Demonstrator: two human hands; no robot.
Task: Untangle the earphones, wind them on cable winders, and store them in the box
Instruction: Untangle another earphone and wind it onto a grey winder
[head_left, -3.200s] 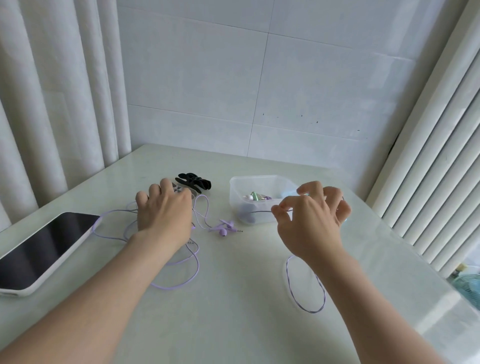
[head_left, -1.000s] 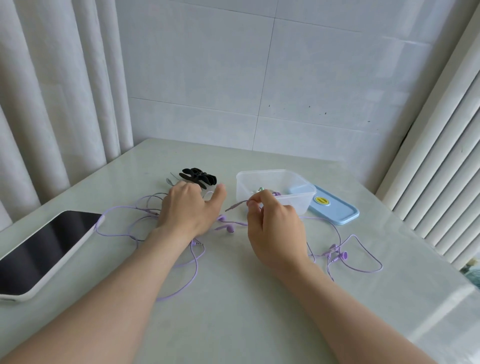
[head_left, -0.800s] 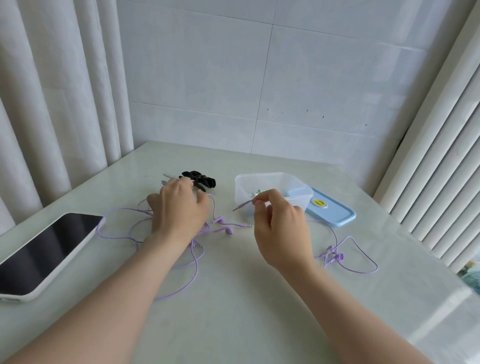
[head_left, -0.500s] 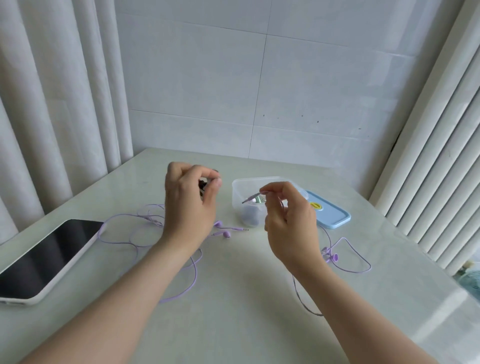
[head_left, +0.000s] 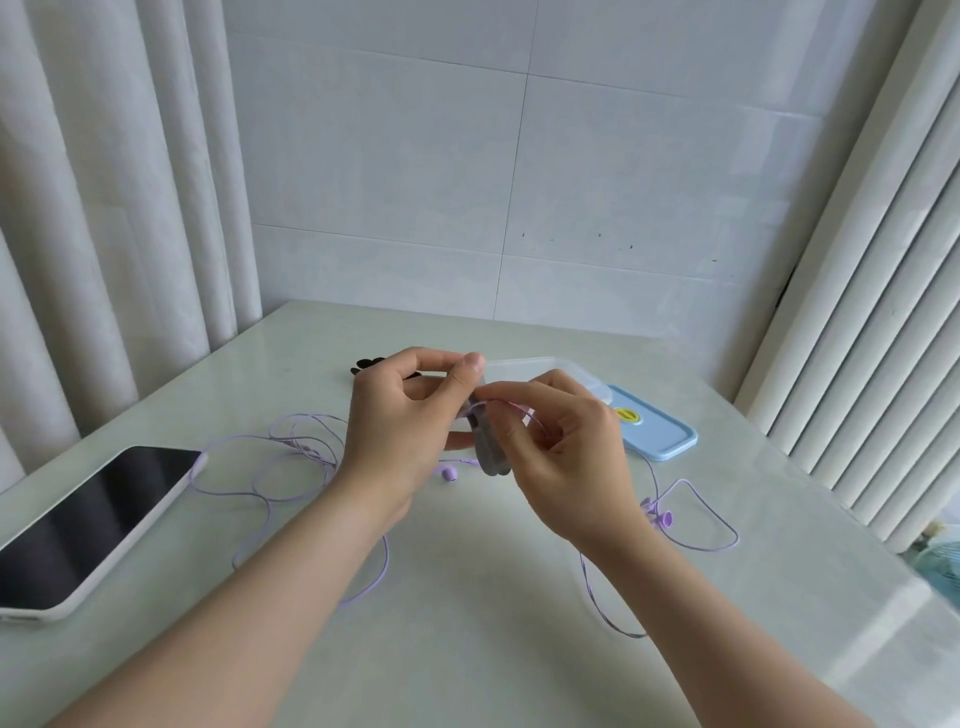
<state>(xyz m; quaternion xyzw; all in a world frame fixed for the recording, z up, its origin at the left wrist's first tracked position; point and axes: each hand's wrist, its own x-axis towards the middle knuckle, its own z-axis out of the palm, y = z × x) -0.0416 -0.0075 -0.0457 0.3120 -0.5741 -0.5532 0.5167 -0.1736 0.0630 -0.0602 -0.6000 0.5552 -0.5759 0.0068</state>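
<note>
Above the surface, left hand fingers grip a grey cable winder; right hand fingers pinch the cable of the purple earphones against it, partly hiding the box.

The pale green bench carries a phone in a white case, lying screen-up along its left edge. A tangled purple earphone set sprawls just beside it, toward the middle. Near the far edge lie black cable winders, a clear box and, just right of it, a blue lid. A second purple earphone set lies toward the right edge
</note>
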